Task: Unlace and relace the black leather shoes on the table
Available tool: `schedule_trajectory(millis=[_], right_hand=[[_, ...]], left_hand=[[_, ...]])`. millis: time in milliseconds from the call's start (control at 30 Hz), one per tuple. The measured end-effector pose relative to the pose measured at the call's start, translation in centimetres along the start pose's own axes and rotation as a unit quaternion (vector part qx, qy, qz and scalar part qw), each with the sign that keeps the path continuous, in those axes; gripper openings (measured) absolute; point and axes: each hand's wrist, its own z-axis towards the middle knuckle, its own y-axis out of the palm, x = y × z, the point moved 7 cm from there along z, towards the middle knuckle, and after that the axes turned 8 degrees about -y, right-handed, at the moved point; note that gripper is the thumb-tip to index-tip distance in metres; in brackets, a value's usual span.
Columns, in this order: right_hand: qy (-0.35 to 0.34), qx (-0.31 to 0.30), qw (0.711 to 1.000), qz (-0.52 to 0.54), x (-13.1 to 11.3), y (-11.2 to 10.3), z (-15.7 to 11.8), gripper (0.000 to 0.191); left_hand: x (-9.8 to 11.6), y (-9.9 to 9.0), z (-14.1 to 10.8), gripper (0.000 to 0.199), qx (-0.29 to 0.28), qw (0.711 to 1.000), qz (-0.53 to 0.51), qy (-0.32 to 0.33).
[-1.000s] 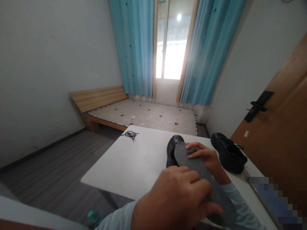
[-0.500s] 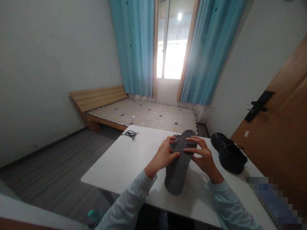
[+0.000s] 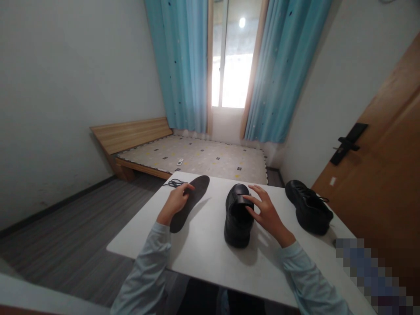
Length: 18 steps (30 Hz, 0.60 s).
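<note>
A dark grey insole (image 3: 193, 202) is tilted over the left part of the white table (image 3: 141, 232), with my left hand (image 3: 175, 201) gripping its left edge. A black shoe (image 3: 236, 218) stands upright at the middle of the table, its opening facing me. My right hand (image 3: 265, 210) is at that shoe's right side, fingers apart, the fingertips by its tongue and opening. Behind my left hand lies a black shoelace (image 3: 173, 182), partly hidden by the insole.
A second black shoe (image 3: 308, 208) stands near the table's right edge. Beyond the table is a bed (image 3: 210, 153) with a small white remote (image 3: 180, 162) on it. A wooden door (image 3: 370, 175) is at the right. Something pixelated covers the lower right corner.
My left hand has carried the insole leftward, off the middle shoe, which now shows. My right hand has let go of the insole and is lower, beside the shoe.
</note>
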Motion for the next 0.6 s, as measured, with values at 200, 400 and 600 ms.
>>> schedule_trajectory(millis=[200,400,600], right_hand=[[0.018,-0.010,1.000,0.000,0.1,0.1,-0.1,0.026],[0.032,-0.015,0.999,0.006,0.3,0.3,-0.3,0.025],[0.053,-0.026,0.998,0.014,0.5,0.9,-0.4,0.025]], left_hand=[[-5.9,-3.1,1.8,0.033,0.052,0.990,0.081,-0.102],[-8.2,-2.9,2.3,0.035,0.049,0.980,0.144,-0.127],[-5.5,-3.9,0.2,0.038,0.097,0.946,0.283,-0.127]])
